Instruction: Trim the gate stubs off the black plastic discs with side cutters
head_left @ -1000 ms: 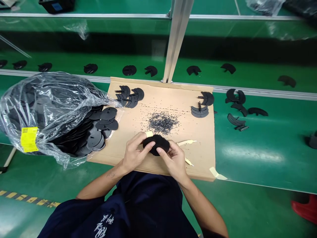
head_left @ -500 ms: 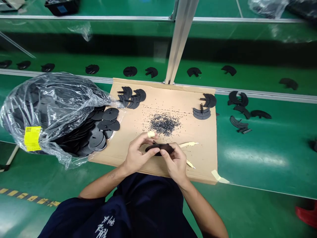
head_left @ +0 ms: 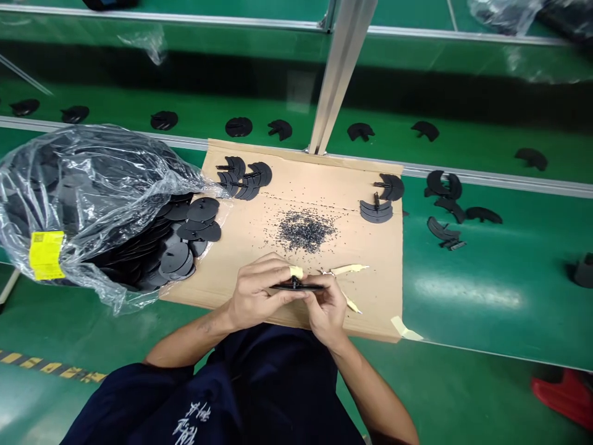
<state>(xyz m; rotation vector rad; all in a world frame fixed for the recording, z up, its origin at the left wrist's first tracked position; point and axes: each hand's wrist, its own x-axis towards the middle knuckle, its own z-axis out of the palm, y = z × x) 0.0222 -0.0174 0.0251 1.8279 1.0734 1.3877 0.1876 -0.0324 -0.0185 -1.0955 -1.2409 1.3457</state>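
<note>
Left: transparent plastic bag (head_left: 115, 173) of flat black discs (head_left: 202, 209), opening rightward, presumably for reach. Near centre: left hand (head_left: 254, 293) and right hand (head_left: 328, 310) pinch one thin black piece (head_left: 307, 287) edge-on, probably for steadiness. Right: yellow-handled tool (head_left: 353, 269), apparently placed handy.

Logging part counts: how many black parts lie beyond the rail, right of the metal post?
3: the left part, nearest the metal post; the middle part; and the right part, toward the picture's right edge. The post or dark shadow may hide others.
</note>
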